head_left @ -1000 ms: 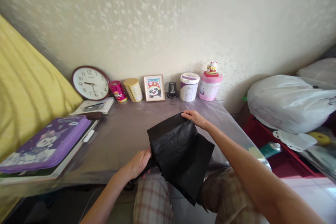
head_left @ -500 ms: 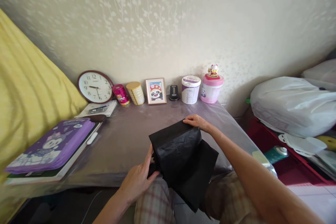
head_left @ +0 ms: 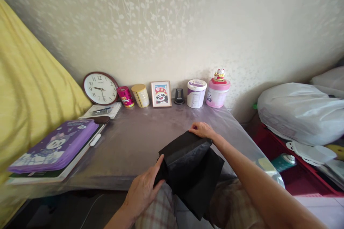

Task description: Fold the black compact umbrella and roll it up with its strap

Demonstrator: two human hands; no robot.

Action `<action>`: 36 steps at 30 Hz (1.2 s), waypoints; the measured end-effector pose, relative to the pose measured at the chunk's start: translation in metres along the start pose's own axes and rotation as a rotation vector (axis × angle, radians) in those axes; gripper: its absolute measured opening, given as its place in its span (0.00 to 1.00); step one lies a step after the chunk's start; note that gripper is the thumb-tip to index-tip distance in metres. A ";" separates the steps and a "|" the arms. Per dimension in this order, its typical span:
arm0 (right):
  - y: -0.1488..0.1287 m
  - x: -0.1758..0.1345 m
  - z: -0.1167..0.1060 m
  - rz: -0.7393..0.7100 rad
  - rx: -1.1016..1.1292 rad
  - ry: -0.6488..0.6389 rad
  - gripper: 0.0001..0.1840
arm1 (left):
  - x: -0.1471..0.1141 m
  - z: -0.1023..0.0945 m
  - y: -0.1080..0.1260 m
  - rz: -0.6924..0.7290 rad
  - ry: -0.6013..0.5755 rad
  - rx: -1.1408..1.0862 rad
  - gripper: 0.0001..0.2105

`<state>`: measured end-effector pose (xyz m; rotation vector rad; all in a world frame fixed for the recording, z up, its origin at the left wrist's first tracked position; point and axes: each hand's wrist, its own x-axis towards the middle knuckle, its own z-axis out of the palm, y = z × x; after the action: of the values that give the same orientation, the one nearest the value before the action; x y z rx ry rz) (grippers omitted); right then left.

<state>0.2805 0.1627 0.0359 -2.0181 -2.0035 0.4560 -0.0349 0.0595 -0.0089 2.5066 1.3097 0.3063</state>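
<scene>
A folded black bag point(head_left: 192, 171), thin and creased with a slight sheen, hangs over my lap at the table's front edge. My left hand point(head_left: 146, 186) grips its left side, thumb and fingers closed on bunched material. At the top right edge, my right hand point(head_left: 202, 130) pinches the upper fold between thumb and fingers. Between the hands the upper layer bulges, and a lower flap droops toward my knees. The inside of the bag is hidden.
Along the wall stand a clock point(head_left: 100, 88), a pink can point(head_left: 125, 96), a yellow-lidded canister point(head_left: 140, 96), a picture frame point(head_left: 161, 94) and two tubs point(head_left: 196, 94). A purple folder point(head_left: 55, 146) lies left. Right of the table, a red container point(head_left: 303, 175) sits below a white plastic bag point(head_left: 301, 111).
My right hand and the bag's upper edge have come slightly down, and the bag has shifted a little right. Both hands keep their hold. The whole view has shifted slightly.
</scene>
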 end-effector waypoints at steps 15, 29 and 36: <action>-0.018 -0.033 -0.028 -0.334 0.321 0.042 0.13 | 0.009 -0.015 0.013 -0.056 -0.173 -0.207 0.31; 0.004 -0.014 -0.002 -0.192 0.055 -0.244 0.17 | 0.007 -0.009 0.008 -0.022 -0.141 -0.225 0.30; -0.002 -0.022 -0.024 -0.278 0.021 -0.134 0.18 | 0.007 -0.009 0.008 -0.031 -0.119 -0.238 0.30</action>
<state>0.2883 0.1419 0.0592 -1.6996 -2.3041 0.5593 -0.0281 0.0626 0.0028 2.2682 1.1899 0.2833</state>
